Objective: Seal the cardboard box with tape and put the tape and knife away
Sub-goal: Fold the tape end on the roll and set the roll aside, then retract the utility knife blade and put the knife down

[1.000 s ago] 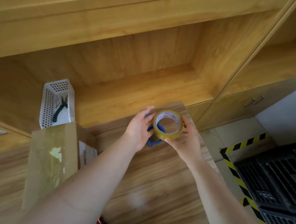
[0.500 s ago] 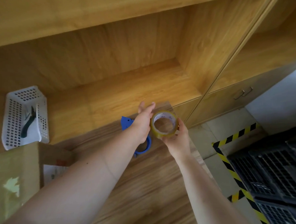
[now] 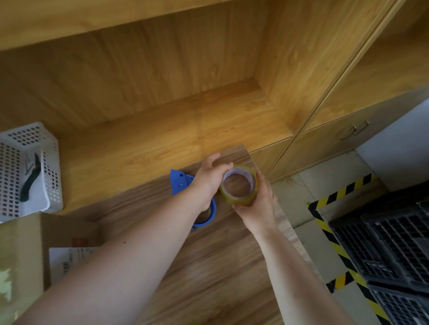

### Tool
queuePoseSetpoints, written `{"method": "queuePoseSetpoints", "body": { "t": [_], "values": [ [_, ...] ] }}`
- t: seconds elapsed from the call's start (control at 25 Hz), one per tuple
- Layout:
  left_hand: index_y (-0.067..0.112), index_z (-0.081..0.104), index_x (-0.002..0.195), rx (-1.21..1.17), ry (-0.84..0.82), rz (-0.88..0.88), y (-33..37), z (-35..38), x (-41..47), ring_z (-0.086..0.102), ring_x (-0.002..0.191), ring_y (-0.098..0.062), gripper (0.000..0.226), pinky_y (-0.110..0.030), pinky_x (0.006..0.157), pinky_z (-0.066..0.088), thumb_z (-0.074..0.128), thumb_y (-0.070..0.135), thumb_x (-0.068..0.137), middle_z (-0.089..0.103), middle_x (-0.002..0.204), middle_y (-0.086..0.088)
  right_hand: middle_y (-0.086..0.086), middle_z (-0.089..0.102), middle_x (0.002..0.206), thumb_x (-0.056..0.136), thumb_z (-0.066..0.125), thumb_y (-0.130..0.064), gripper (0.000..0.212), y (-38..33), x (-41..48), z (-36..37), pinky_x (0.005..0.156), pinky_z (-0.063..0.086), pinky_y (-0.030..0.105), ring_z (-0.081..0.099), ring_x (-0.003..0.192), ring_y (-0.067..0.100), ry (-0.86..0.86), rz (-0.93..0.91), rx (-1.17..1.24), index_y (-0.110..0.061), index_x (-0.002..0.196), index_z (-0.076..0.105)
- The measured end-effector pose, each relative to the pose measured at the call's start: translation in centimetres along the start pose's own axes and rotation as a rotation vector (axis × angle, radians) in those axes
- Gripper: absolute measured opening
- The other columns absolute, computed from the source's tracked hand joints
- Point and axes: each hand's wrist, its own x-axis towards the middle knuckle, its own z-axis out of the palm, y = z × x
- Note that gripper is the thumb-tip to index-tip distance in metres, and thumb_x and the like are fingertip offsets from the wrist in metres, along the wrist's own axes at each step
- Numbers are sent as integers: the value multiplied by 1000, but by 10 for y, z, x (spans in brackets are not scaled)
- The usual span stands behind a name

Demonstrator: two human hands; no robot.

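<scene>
We've got the tape roll [image 3: 239, 185] up off the tabletop [image 3: 217, 269] w/ both hands: right hand [image 3: 257, 204] cups it from below, grip closed round its rim, left hand [image 3: 208, 180] pressed on its far-left side, fingers curled on it. Vs a sec ago, the blue dispenser [image 3: 182, 183] shows more from under the left wrist, so roll & dispenser look apart now. Cardboard box [image 3: 9, 263] sits at lower left, knife not identifiable. White basket [image 3: 21, 172] waits on the shelf. Sealing prob. hasn't begun.
</scene>
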Motion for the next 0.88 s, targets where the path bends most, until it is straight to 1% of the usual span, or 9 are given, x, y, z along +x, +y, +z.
{"method": "queuePoseSetpoints", "body": {
  "t": [0.08, 0.16, 0.24, 0.4, 0.48, 0.56, 0.68, 0.76, 0.88],
  "values": [
    [28, 46, 138, 121, 18, 45, 0, -1, -8, 48, 121, -21, 49, -43, 109, 39, 61, 27, 91, 49, 137, 0, 1, 25, 158, 71, 81, -24, 98, -4, -4, -8, 115, 17, 39, 15, 146, 25, -14, -42, -90, -23, 150, 24],
    [28, 52, 133, 163, 12, 71, 3, -2, -14, 50, 117, -18, 41, -42, 108, 41, 59, 22, 93, 51, 137, -3, 0, 35, 153, 71, 80, -23, 89, -11, -8, -16, 116, 13, 37, 20, 145, 23, 2, -128, -134, -25, 146, 32],
    [28, 56, 128, 158, 4, 86, 6, -4, -24, 51, 119, -18, 35, -43, 108, 41, 58, 20, 93, 53, 133, -1, -2, 49, 140, 72, 77, -20, 75, -19, -13, -24, 117, 18, 38, 30, 138, 20, 6, -172, -95, -25, 138, 43],
    [28, 58, 120, 112, 0, 113, 9, -15, -56, 58, 113, -17, 30, -42, 101, 48, 54, 16, 94, 61, 117, 4, -6, 60, 126, 74, 76, -23, 53, -32, -27, -32, 105, 40, 39, 43, 129, 22, -36, -146, 21, -29, 124, 59],
    [29, 60, 119, 89, -1, 124, 6, -24, -73, 60, 111, -15, 28, -41, 98, 51, 54, 17, 94, 64, 114, 6, -8, 66, 114, 74, 77, -20, 45, -37, -36, -33, 95, 48, 31, 56, 117, 16, -48, -158, 74, -26, 117, 63],
    [30, 61, 116, 68, 12, 128, 0, -36, -90, 62, 110, -15, 27, -39, 96, 52, 52, 17, 95, 65, 116, 4, -9, 67, 108, 77, 77, -13, 39, -46, -50, -34, 86, 47, 22, 60, 103, 6, -76, -156, 123, -19, 114, 65],
    [28, 61, 120, 50, 62, 152, -15, -53, -115, 63, 108, -17, 34, -38, 95, 52, 48, 11, 94, 64, 117, 2, -7, 68, 101, 79, 76, -10, 34, -55, -74, -30, 84, 47, 16, 61, 100, 7, -135, -172, 139, -13, 111, 64],
    [26, 60, 122, 44, 105, 164, -25, -64, -132, 63, 107, -16, 36, -37, 93, 52, 49, 9, 92, 64, 118, 1, -10, 66, 91, 80, 75, -9, 30, -58, -90, -27, 77, 44, 9, 61, 93, 6, -177, -204, 101, -16, 106, 62],
    [25, 61, 121, 38, 134, 155, -46, -82, -162, 63, 105, -13, 38, -38, 93, 52, 53, 7, 89, 64, 118, 1, -7, 68, 99, 79, 75, -11, 32, -59, -118, -22, 82, 45, 19, 60, 99, 6, -214, -217, 75, -21, 107, 63]
  ]
}}
